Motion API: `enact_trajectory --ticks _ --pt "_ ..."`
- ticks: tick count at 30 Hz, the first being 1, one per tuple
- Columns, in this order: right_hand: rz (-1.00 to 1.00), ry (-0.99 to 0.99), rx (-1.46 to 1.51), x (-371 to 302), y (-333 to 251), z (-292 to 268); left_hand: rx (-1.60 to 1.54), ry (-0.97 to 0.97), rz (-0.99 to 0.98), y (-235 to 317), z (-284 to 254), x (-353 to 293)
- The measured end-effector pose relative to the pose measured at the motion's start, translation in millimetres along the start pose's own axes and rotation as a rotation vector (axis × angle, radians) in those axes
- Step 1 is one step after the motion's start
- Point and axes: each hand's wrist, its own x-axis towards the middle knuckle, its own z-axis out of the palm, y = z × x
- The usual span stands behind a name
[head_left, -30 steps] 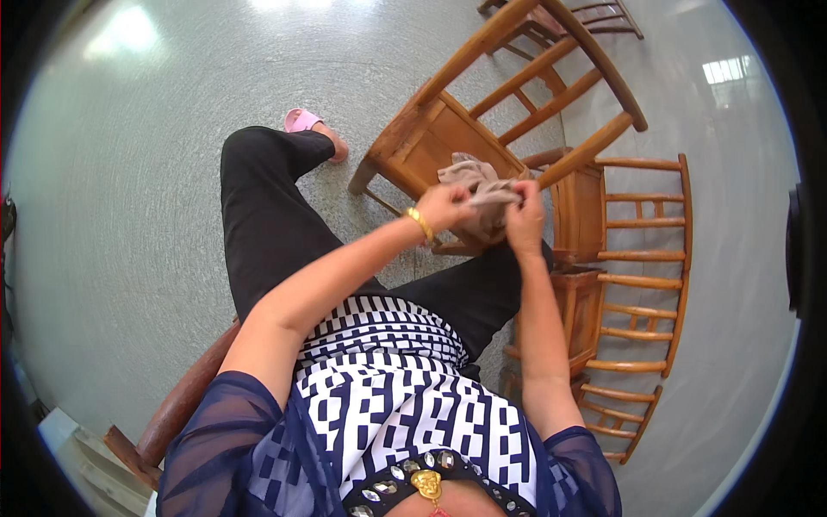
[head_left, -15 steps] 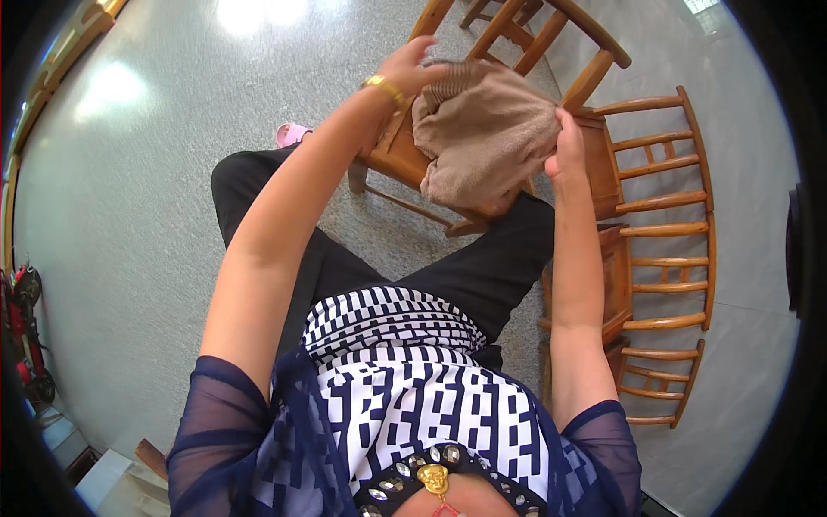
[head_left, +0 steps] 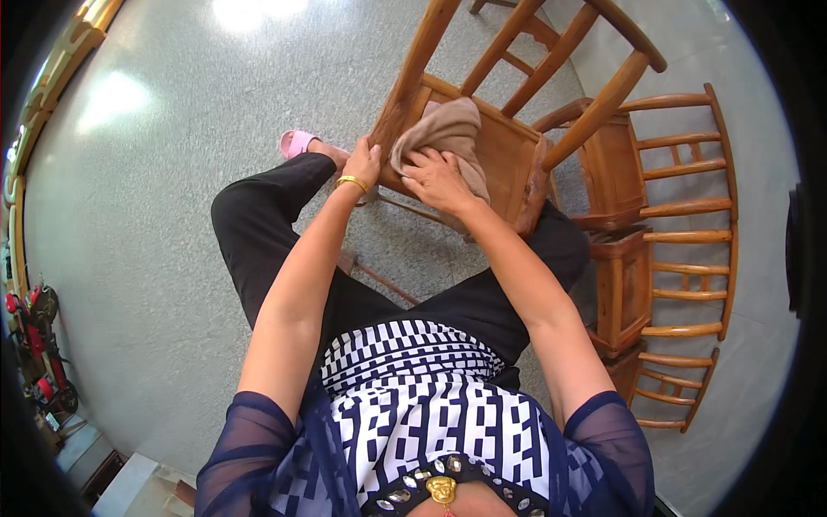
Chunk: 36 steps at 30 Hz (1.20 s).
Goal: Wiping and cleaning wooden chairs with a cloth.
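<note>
A wooden chair (head_left: 503, 168) stands before me with its seat between my knees and its slatted back on the far side. A brown cloth (head_left: 450, 123) lies bunched on the left part of the seat. My right hand (head_left: 437, 178) presses on the cloth near the front of the seat, its bent fingers sunk into the fabric. At the seat's left side my left hand (head_left: 363, 162), below a gold bracelet, is closed on the chair's edge. The undersides of its fingers are hidden.
More wooden chairs (head_left: 622, 276) stand in a row along the wall at the right. The speckled grey floor (head_left: 164, 198) spreads to the left. Red and black items (head_left: 43, 345) sit at the far left edge. A pink slipper (head_left: 297, 143) is on my left foot.
The cloth, spread between both hands in the air, is now down on the seat under my right hand. My left hand has let go of it and moved to the chair's left edge.
</note>
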Motion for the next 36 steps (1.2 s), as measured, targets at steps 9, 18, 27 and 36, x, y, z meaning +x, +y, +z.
enact_trajectory --ticks 9,18,27,36 --pt "0.207 0.242 -0.288 28.8 21.4 16.2 -0.06 0.018 0.053 -4.3 -5.6 -0.4" --pt "0.297 0.299 -0.311 15.3 -1.6 28.4 -0.065 -0.047 -0.012 2.2 -9.3 -1.5" --pt "0.326 0.241 0.125 24.0 -18.7 36.9 -0.028 -0.048 -0.001 2.3 -4.4 4.0" --pt "0.44 0.061 1.0 28.2 17.2 41.6 -0.072 -0.042 0.034 -7.7 -1.5 8.8"
